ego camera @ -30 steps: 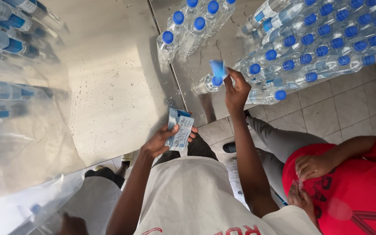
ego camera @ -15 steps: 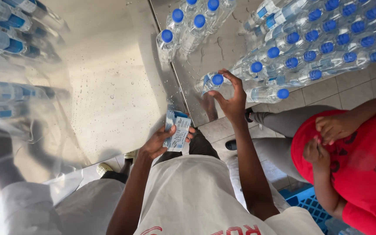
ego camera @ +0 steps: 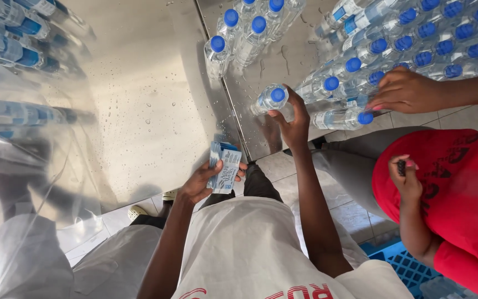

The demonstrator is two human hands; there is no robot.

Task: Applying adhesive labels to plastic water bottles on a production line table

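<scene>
My left hand (ego camera: pixel 203 180) holds a stack of blue-and-white labels (ego camera: pixel 225 168) near the front edge of the steel table (ego camera: pixel 139 111). My right hand (ego camera: pixel 291 124) reaches out and grips a clear water bottle with a blue cap (ego camera: pixel 272 98), which stands on the table just right of the seam. More blue-capped bottles (ego camera: pixel 239 36) stand behind it, and a dense group of bottles (ego camera: pixel 405 44) fills the table's right side.
A person in a red shirt (ego camera: pixel 460 194) sits at the right; one of that person's hands (ego camera: pixel 408 91) lies on the bottles there. A blue crate (ego camera: pixel 405 268) sits on the tiled floor. Bottles wrapped in clear plastic (ego camera: pixel 12 50) lie at the left, where another person's sleeve (ego camera: pixel 29 260) shows.
My right hand put a blue label over the bottle's top and now grips that bottle. The person in red reached a hand onto the bottles at the right.
</scene>
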